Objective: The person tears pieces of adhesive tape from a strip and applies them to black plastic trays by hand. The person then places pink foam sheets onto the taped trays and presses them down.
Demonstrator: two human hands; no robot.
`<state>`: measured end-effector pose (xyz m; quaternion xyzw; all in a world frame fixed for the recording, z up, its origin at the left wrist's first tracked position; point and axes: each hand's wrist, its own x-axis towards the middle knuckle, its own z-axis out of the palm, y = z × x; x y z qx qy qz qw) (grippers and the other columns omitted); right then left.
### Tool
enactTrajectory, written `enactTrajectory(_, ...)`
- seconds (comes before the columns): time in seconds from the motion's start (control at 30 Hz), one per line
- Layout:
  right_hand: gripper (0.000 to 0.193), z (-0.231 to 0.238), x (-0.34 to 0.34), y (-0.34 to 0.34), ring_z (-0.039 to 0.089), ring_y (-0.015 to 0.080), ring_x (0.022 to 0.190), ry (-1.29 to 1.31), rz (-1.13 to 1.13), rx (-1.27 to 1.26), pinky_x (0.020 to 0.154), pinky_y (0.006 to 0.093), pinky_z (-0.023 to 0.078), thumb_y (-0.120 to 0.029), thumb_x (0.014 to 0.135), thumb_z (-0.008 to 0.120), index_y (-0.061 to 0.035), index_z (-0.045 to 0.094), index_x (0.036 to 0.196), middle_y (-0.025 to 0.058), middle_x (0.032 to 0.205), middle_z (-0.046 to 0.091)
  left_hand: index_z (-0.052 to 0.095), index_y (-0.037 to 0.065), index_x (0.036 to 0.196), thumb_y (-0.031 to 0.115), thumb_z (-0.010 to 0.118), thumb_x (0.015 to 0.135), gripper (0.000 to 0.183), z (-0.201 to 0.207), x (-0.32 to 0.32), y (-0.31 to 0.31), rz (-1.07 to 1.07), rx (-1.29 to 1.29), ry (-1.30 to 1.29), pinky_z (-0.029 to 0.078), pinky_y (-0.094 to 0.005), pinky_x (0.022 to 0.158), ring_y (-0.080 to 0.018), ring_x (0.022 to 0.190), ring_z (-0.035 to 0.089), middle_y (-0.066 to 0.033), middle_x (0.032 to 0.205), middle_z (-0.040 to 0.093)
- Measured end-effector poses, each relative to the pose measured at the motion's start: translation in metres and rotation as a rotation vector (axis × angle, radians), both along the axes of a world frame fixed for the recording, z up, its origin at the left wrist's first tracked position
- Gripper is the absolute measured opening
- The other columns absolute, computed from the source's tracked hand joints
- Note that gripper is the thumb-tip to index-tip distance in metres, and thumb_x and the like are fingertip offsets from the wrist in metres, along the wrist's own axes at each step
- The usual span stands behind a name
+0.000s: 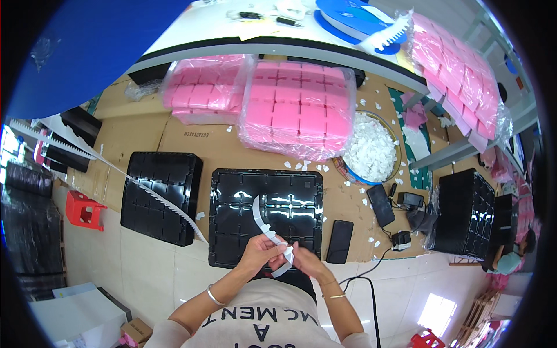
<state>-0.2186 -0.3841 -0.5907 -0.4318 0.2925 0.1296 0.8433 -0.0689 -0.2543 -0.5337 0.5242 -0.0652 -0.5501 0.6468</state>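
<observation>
A short, curved white strip (262, 223) with small tabs is held over the near part of a black plastic tray (238, 223). My left hand (260, 253) pinches it near the middle, thumb on top. My right hand (307, 260) has its fingers closed at the strip's lower part, close to the left fingertips; exactly how they grip is partly hidden. One end of the strip points up and away over the tray, while the other curls down below my hands. Shallow moulded compartments mark the tray, and glare covers parts of it.
A second black tray stack (159, 197) lies left, beside a long hanging toothed strip (156, 199). Right are a tub of white scraps (371, 148), a phone (340, 242) and another phone (380, 205). Wrapped pink foam (296, 110) sits beyond, below a white shelf (197, 29).
</observation>
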Motion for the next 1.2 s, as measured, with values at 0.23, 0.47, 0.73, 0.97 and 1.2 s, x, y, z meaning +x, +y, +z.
enactTrajectory(0.23,0.04,0.023,-0.05,-0.022,0.055,0.0091,0.065,-0.113,0.016,-0.252,0.062,0.0261,0.048,-0.035,0.107,0.047,-0.0015,0.062,0.091,0.0011,0.072,0.057,0.071,0.0,0.095,0.005,0.073,0.088,0.009,-0.015,0.009,-0.02,-0.346,-0.119,-0.171,0.048,-0.023,0.063,-0.0113,0.075,0.064,-0.0068,0.088,0.072)
enactTrajectory(0.47,0.029,0.017,-0.072,-0.005,0.055,0.019,0.062,0.082,-0.236,-0.918,0.06,0.0343,0.047,-0.025,0.083,0.079,-0.001,0.062,0.083,0.0071,0.069,0.057,0.075,0.005,0.09,0.002,0.073,0.082,0.009,-0.045,0.008,-0.038,-0.799,-0.245,-0.674,0.052,-0.0328,0.082,-0.019,0.09,0.066,-0.006,0.092,0.072)
enactTrajectory(0.73,0.031,-0.004,-0.064,0.018,0.059,0.0333,0.067,0.191,-0.377,-1.376,0.062,0.0405,0.047,-0.02,0.075,0.083,-0.0029,0.058,0.079,0.0122,0.074,0.058,0.075,0.005,0.095,0.005,0.073,0.081,0.014,-0.062,-0.009,-0.04,-0.874,-0.21,-0.931,0.05,-0.0362,0.079,-0.0265,0.087,0.063,-0.0119,0.088,0.066)
enactTrajectory(0.97,0.028,-0.012,-0.062,0.021,0.062,0.0334,0.074,0.244,-0.283,-1.452,0.064,0.0431,0.049,-0.018,0.075,0.081,-0.0043,0.059,0.086,0.0124,0.083,0.06,0.074,0.004,0.095,0.007,0.074,0.079,0.016,-0.072,-0.02,-0.035,-0.844,-0.235,-1.059,0.05,-0.04,0.074,-0.0309,0.082,0.061,-0.0134,0.087,0.06)
enactTrajectory(1.2,0.021,-0.005,-0.063,0.018,0.063,0.0359,0.077,0.269,-0.253,-1.429,0.069,0.0459,0.05,-0.015,0.079,0.075,-0.0063,0.061,0.091,0.0138,0.087,0.061,0.074,0.006,0.098,0.009,0.074,0.08,0.019,-0.079,-0.028,-0.038,-0.77,-0.123,-1.053,0.05,-0.0418,0.071,-0.0322,0.08,0.062,-0.0138,0.087,0.06)
